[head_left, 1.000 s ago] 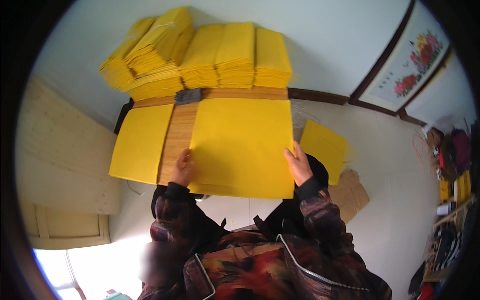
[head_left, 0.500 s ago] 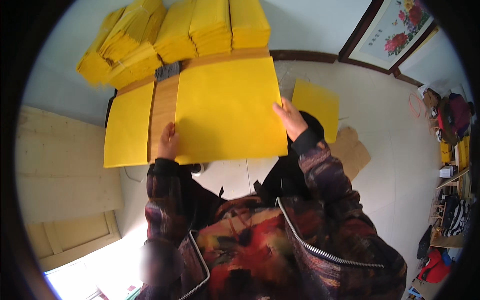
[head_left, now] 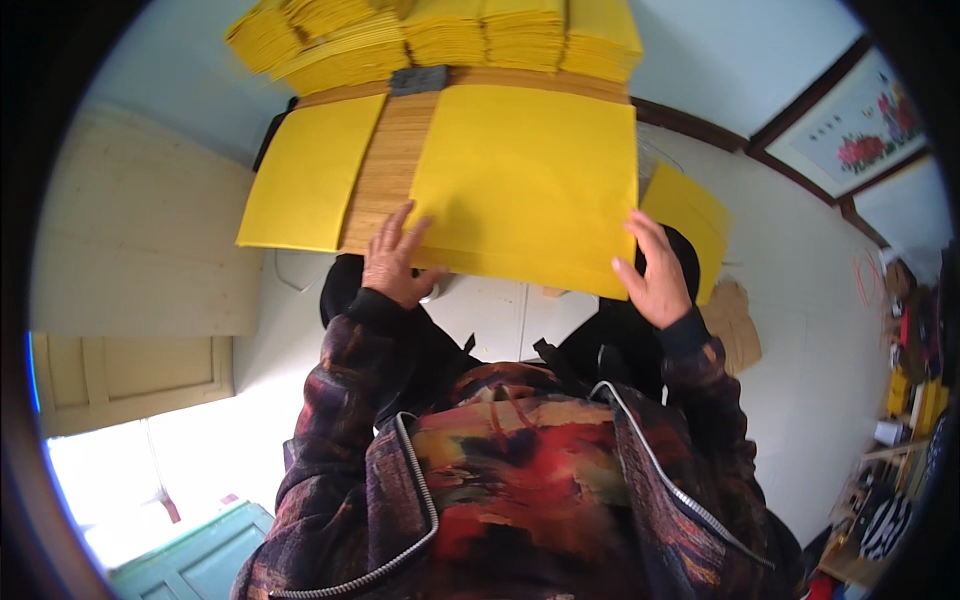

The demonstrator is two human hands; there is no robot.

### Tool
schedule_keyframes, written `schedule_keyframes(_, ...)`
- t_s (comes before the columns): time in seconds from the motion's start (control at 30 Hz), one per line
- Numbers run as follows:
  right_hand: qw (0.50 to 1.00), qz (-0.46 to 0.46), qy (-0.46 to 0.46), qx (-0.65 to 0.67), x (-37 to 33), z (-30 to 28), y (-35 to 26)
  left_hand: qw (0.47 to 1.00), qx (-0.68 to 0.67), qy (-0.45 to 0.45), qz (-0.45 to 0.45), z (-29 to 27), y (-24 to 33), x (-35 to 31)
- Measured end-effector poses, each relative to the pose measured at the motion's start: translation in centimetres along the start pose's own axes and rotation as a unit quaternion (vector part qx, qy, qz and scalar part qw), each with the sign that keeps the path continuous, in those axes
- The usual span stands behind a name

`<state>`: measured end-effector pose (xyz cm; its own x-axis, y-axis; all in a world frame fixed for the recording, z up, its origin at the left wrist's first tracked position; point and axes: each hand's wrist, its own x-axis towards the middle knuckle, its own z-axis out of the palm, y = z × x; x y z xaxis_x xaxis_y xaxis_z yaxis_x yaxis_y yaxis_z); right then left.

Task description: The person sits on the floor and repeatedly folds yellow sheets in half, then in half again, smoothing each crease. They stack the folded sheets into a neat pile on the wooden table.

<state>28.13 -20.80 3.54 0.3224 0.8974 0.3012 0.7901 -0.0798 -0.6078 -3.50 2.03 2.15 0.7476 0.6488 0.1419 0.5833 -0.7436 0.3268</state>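
Note:
A large yellow paper sheet, perhaps a flat envelope, lies on the wooden table with its near edge jutting past the table's front. My left hand is at its near left corner, fingers spread, fingertips over the sheet's left edge. At the near right corner is my right hand, with thumb and fingers apart along the right edge. Neither hand is closed on the paper. A narrower yellow piece lies flat to the left, with a strip of bare wood between the two.
Tall stacks of yellow folded paper line the table's back. A dark grey cloth-like block sits in front of them. Right of the table, another yellow sheet and brown cardboard lie lower down. Cluttered shelves stand far right.
My hands have loosened from the large yellow sheet's sides, and their fingers are now spread at its near corners. The whole view has shifted, moving the table to the right and up in the picture.

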Motion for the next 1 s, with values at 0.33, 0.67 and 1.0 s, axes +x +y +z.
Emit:
schedule_keyframes(0.33,0.975,-0.055,-0.140,-0.165,-0.1,2.5,-4.2,0.995,0.089,-0.042,0.034,0.8,-0.2,-0.1)
schedule_keyframes(0.67,0.973,-0.084,-0.098,-0.191,-0.3,3.0,-3.2,0.992,0.085,0.033,0.087,1.0,-1.8,-0.1)
schedule_keyframes(1.0,0.969,-0.073,-0.188,-0.146,-1.6,0.1,-2.0,0.983,0.065,0.105,0.132,0.8,-2.9,-1.2)
